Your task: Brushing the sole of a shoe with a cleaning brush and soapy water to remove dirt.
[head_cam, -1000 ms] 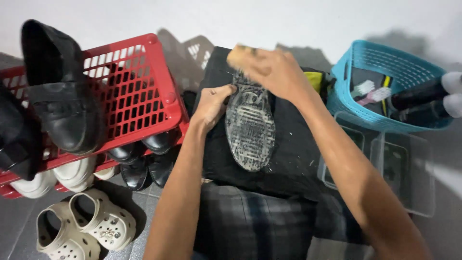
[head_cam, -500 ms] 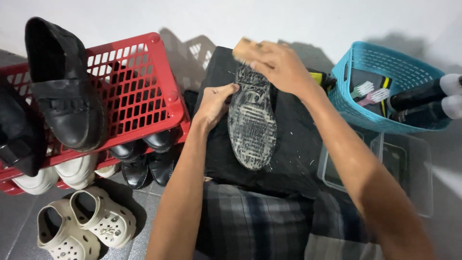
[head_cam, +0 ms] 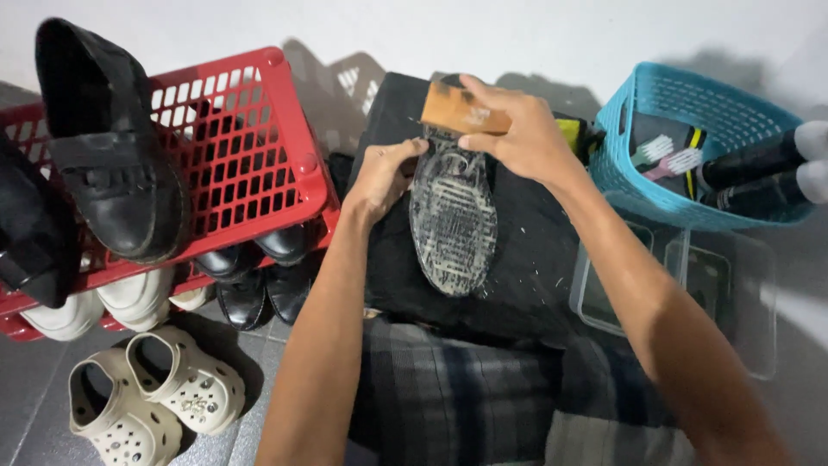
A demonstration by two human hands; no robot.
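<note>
A shoe (head_cam: 453, 220) lies sole-up on a black cloth (head_cam: 526, 259) spread over my lap. The sole is grey with dirt and a fine tread. My left hand (head_cam: 384, 177) grips the shoe's left edge near its far end and steadies it. My right hand (head_cam: 517, 129) holds a wooden brush (head_cam: 461, 110) pressed to the far end of the sole. Pale crumbs of dirt speckle the cloth to the right of the shoe.
A red plastic shoe rack (head_cam: 233, 147) at the left carries a black shoe (head_cam: 112, 155), with black and white shoes beneath. Beige clogs (head_cam: 147, 397) sit on the grey floor. A blue basket (head_cam: 690, 151) with toothbrushes and bottles stands right, above a clear container (head_cam: 681, 285).
My right hand has slid the brush from the middle of the sole toward its far end. My left hand keeps its grip on the shoe's edge.
</note>
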